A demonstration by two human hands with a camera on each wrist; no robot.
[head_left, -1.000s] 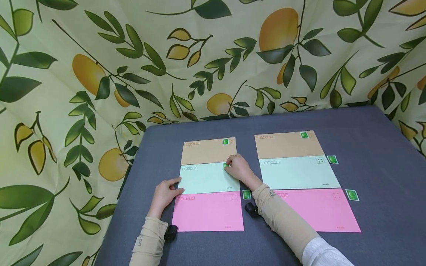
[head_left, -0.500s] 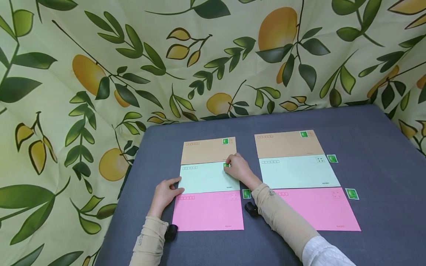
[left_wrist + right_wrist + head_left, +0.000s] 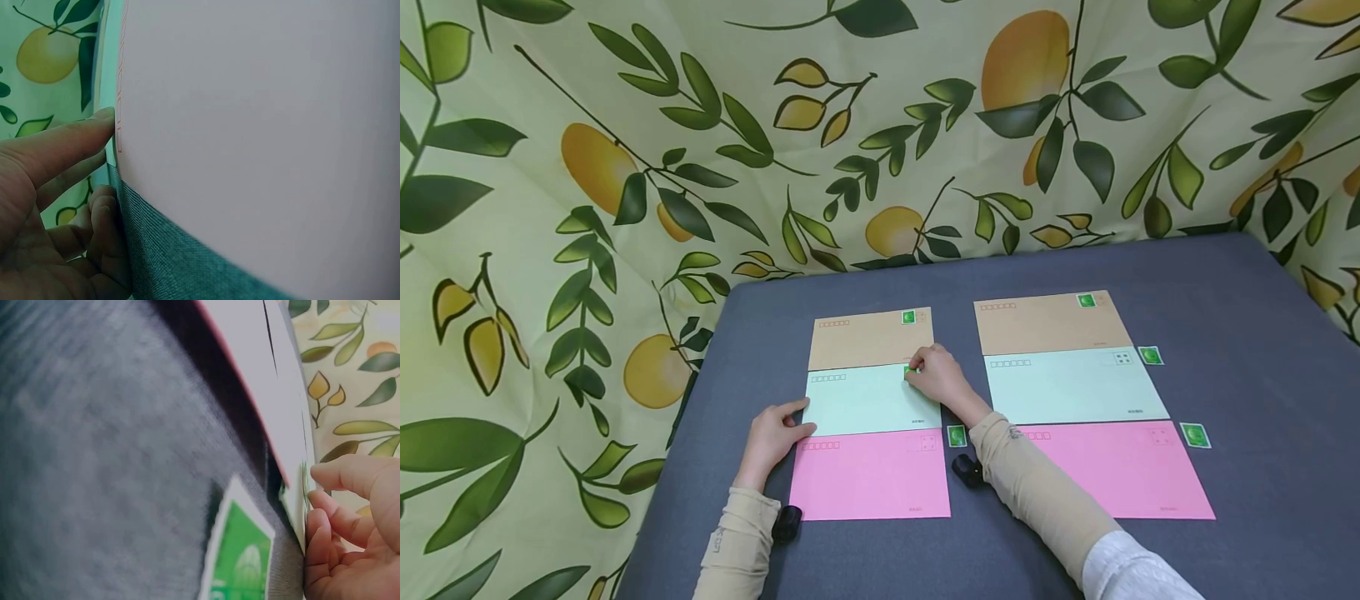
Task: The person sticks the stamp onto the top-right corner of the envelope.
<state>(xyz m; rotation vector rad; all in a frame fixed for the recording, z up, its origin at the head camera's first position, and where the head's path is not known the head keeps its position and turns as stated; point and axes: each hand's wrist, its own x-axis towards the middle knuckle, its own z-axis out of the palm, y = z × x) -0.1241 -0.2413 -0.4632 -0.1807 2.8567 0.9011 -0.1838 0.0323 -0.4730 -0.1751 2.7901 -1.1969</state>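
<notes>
Thumb and fingertips of my right hand (image 3: 942,377) pinch a small green postage stamp (image 3: 909,370) at the upper right corner of the mint envelope (image 3: 853,404) in the left column. Its lower part is hidden behind the fingers in the head view. In the right wrist view the right hand (image 3: 350,519) is seen from the side, fingertips right at the paper. My left hand (image 3: 769,437) rests at the left edge of this envelope, index finger and thumb extended onto it. The left wrist view shows the left thumb (image 3: 94,128) near the pink envelope (image 3: 250,125).
A brown envelope (image 3: 857,343) bearing a stamp (image 3: 908,317) lies above the mint one. Loose stamps lie beside the left column (image 3: 957,436) and at the right (image 3: 1151,355). The right column has brown (image 3: 1037,329), mint (image 3: 1060,387) and pink envelopes (image 3: 1127,471).
</notes>
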